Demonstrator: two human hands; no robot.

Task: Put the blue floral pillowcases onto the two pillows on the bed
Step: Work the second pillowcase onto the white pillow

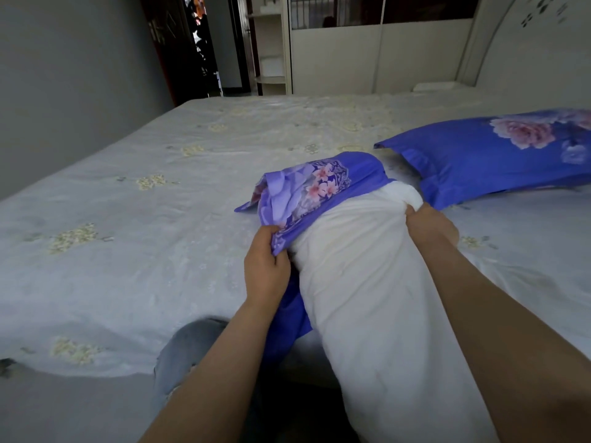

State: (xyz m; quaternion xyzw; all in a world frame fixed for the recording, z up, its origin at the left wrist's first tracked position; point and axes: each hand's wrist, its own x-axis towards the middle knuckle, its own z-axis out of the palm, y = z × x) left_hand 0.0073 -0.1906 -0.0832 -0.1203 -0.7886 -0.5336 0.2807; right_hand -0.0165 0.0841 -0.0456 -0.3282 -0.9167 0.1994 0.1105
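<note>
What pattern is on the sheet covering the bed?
The bed sheet is pale grey-blue with scattered cream flower clusters, seen clearly in the head view.

A white pillow (367, 282) lies lengthwise toward the camera on the bed (128, 219), its far end inside a bunched blue floral pillowcase (307, 190). The left hand (265, 263) pinches the case's edge at the pillow's left side; the right hand (428, 223) grips the pillow's far right corner. A second, covered pillow (492, 151) lies just beyond, near the headboard (527, 43).
</note>
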